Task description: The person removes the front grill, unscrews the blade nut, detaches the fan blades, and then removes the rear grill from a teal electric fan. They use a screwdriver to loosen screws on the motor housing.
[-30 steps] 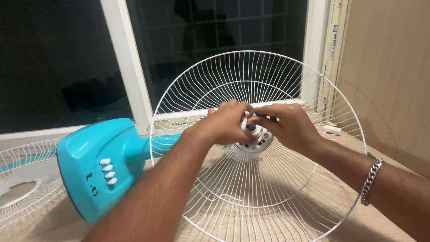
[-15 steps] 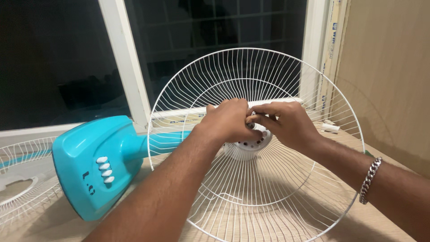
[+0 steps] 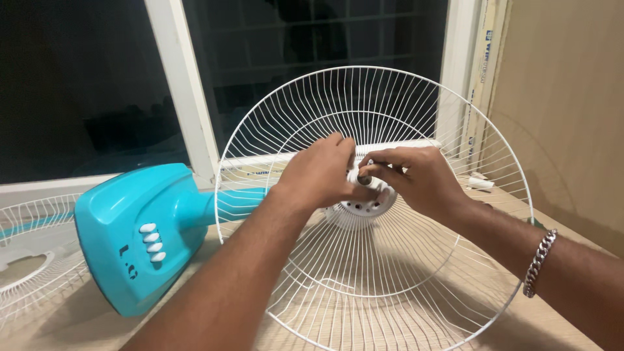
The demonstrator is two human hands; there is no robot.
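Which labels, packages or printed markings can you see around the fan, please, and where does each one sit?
Dark marking: on the turquoise fan base, below its white buttons.
Printed strip: tall, pale with blue print, upright by the window frame at right.
Printed strip: horizontal, pale with blue print, behind the white fan guard.

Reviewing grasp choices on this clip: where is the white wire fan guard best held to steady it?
Judging by its pose, grip the wire guard's outer rim from the right. It stands open and within reach, while both hands already crowd the hub at the centre.
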